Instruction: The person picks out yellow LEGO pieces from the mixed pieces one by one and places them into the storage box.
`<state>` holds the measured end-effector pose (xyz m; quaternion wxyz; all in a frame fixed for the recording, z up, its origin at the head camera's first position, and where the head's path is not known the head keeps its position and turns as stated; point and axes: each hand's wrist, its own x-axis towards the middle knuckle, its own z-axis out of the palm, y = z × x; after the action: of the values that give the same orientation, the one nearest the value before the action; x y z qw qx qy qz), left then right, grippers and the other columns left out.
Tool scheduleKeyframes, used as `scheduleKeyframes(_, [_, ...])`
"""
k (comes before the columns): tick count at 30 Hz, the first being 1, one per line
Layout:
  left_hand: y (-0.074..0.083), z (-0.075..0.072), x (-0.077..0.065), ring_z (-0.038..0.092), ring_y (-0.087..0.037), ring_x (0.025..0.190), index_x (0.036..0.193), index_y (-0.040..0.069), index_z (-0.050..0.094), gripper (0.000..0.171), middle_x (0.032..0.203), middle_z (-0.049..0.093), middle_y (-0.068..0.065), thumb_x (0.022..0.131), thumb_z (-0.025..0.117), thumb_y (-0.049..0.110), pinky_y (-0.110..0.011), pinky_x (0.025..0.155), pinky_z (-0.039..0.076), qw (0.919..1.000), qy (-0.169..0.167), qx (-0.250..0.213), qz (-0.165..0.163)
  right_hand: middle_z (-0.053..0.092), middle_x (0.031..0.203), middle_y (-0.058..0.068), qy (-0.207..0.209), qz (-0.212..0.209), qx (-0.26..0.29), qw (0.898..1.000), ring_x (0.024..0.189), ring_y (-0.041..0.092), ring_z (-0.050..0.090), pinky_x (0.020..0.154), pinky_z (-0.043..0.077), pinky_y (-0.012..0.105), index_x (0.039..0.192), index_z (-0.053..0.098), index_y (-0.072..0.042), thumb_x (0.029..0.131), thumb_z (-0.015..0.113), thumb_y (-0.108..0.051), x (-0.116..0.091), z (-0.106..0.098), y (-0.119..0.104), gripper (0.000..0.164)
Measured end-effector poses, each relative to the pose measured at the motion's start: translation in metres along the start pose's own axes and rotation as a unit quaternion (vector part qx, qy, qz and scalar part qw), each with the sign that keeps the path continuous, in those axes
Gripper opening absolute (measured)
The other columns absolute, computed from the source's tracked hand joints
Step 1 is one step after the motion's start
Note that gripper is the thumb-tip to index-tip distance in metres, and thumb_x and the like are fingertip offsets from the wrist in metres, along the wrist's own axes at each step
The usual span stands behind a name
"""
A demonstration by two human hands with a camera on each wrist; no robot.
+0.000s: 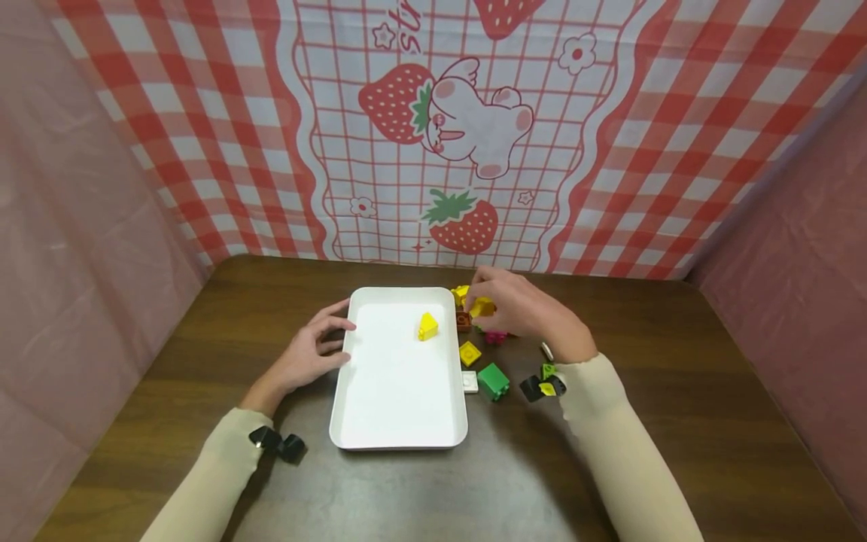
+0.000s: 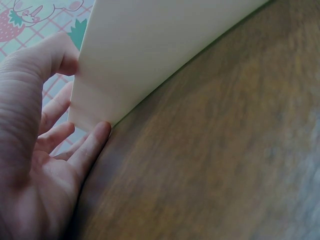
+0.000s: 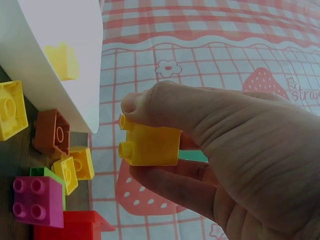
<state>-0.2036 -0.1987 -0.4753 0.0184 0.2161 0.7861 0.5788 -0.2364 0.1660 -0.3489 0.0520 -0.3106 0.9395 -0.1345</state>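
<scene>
Your right hand (image 1: 511, 302) pinches a yellow block (image 3: 154, 146); left hand (image 1: 310, 357), spread, touches the tray (image 1: 400, 399). Looks like loading; next probably: carry it in.

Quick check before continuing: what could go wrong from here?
The right hand pinches a yellow block, which might slip. That hand could also bump the brown block nearby. The left hand touches the white tray, so a push might shift it.

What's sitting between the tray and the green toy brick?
In the head view, a small white toy brick lies between the white tray and the green toy brick; whether it touches either is unclear.
</scene>
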Motion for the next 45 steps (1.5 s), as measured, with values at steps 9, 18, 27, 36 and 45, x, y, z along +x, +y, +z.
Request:
scheduleKeyframes(9, [-0.001,0.0,-0.001,0.046,-0.04,0.131,0.121,-0.008,0.06,0.043,0.163,0.026,-0.019,0.081,0.075,-0.007,-0.061,0.101,0.048,1.0,0.002,0.001,-0.002,0.06,0.111,0.003,-0.003,-0.015,-0.013,1.0,0.098,0.021,0.054,0.085,0.06,0.037,0.102,0.077,-0.017,0.082,0.082,-0.021,0.007,-0.001,-0.006,0.021])
scheduleKeyframes(18, [-0.002,0.001,-0.001,0.047,-0.041,0.13,0.121,-0.007,0.06,0.042,0.163,0.026,-0.02,0.081,0.075,-0.006,-0.062,0.101,0.048,1.0,0.0,0.008,0.003,0.059,0.11,0.003,-0.015,-0.007,-0.009,1.0,0.098,0.022,0.054,0.087,0.06,0.037,0.103,0.077,-0.016,0.081,0.083,-0.021,0.013,-0.002,-0.013,0.023])
scheduleKeyframes(27, [-0.002,0.001,-0.001,0.045,-0.041,0.132,0.121,-0.007,0.06,0.042,0.163,0.027,-0.018,0.081,0.074,-0.007,-0.062,0.101,0.048,1.0,0.001,0.007,-0.001,0.059,0.109,0.003,-0.027,-0.006,-0.007,1.0,0.098,0.022,0.055,0.088,0.06,0.036,0.105,0.077,-0.016,0.082,0.082,-0.021,0.018,0.0,-0.017,0.024])
scheduleKeyframes(36, [0.0,0.001,0.0,0.043,-0.04,0.134,0.121,-0.008,0.06,0.042,0.163,0.026,-0.018,0.081,0.073,-0.008,-0.061,0.102,0.048,1.0,0.001,0.006,-0.005,0.059,0.109,0.003,-0.032,-0.017,-0.019,0.999,0.095,0.022,0.054,0.085,0.059,0.035,0.104,0.076,-0.015,0.082,0.082,-0.021,0.024,0.001,-0.023,0.024])
scheduleKeyframes(45, [0.001,0.0,0.0,0.043,-0.04,0.135,0.121,-0.007,0.061,0.042,0.164,0.026,-0.017,0.081,0.073,-0.008,-0.06,0.102,0.048,1.0,0.001,0.006,-0.007,0.059,0.108,0.002,-0.034,-0.03,-0.007,0.999,0.095,0.021,0.054,0.086,0.059,0.035,0.103,0.076,-0.016,0.083,0.08,-0.021,0.03,-0.001,-0.033,0.021])
